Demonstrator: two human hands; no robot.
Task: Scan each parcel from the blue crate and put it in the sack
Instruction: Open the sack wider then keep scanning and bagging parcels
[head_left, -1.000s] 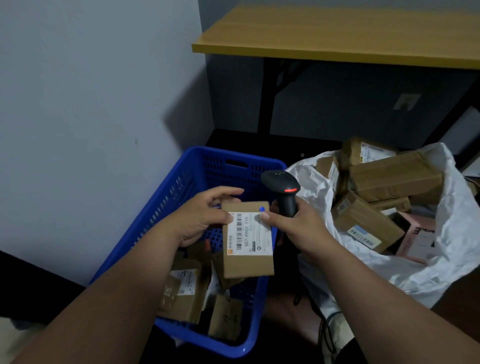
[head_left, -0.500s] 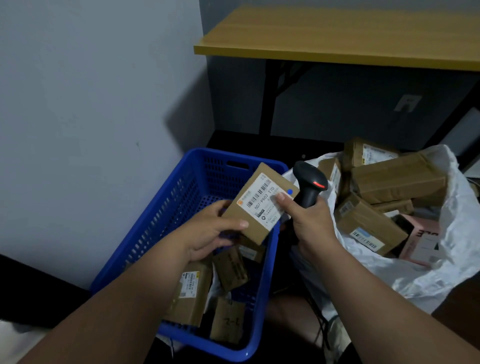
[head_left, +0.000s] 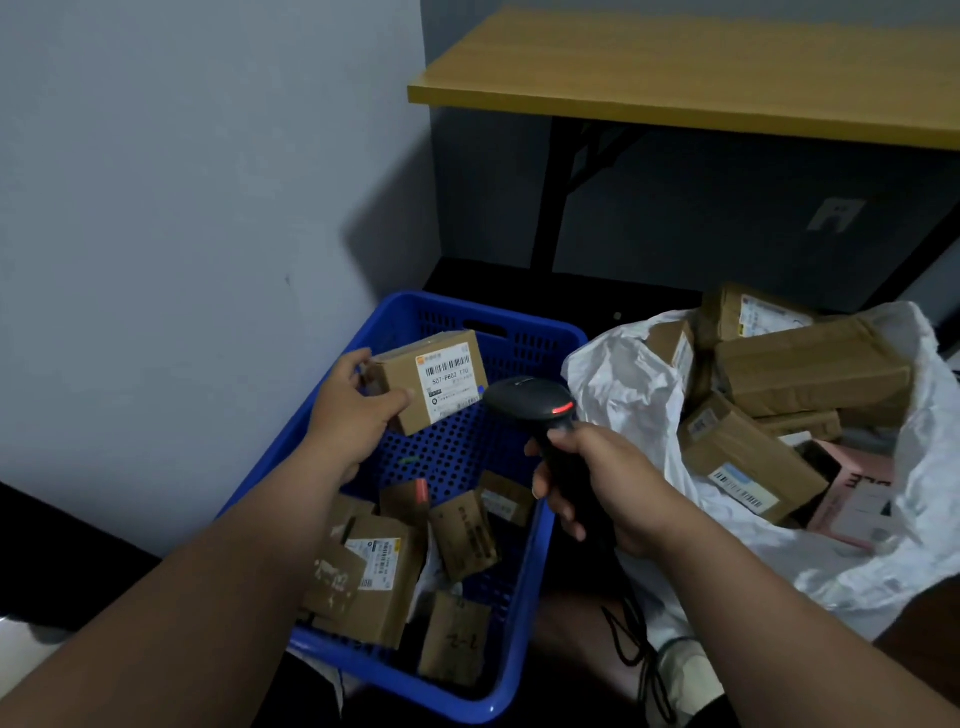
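A dark floor meets a pale grey wall at 9 o'clock; a yellow-topped table (head_left: 701, 67) on black legs stands at 12 o'clock. The blue crate (head_left: 524, 670) sits at 6 o'clock and the white sack (head_left: 623, 384) at 3 o'clock, their sides touching.

About 7 brown parcels lie in the crate's near end (some overlap, so the count is rough). The sack shows 6 brown boxes and 1 pink one.

The left hand (head_left: 348, 415) grips 1 labelled parcel (head_left: 431, 379) above the crate's far end, thumb on its near face, fingers curled over its far left edge. The right hand (head_left: 597, 483) is wrapped round the handle of 1 black scanner (head_left: 530, 402), red light glowing, head just beside the parcel's label.
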